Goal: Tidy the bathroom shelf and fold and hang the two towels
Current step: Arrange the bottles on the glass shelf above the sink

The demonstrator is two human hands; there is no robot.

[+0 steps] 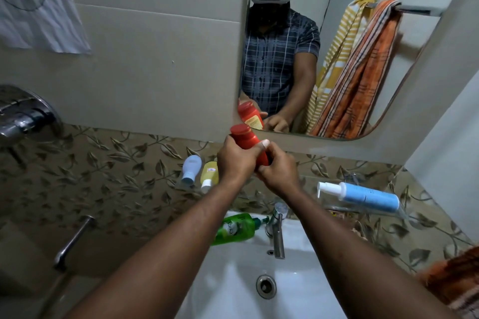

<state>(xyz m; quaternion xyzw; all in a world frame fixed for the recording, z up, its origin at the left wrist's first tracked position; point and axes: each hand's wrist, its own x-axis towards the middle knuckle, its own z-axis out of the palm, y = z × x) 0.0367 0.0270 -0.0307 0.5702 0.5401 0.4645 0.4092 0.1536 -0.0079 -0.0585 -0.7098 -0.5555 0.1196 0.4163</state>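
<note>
We held red bottle (247, 140) above shelf (344, 209) middle: left hand (233, 160) clenched round body, right hand (278, 173) gripping base, probably steadying it to stand upright. Near left end lay small blue bottle (191, 169), yellow bottle (209, 175), both toppled; pump bottle (363, 197) flat at right end.

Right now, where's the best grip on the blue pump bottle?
Mid-body of the blue pump bottle, from above and in front: it lies on its side along the wall, and the pump head at its left end is thin.
</note>
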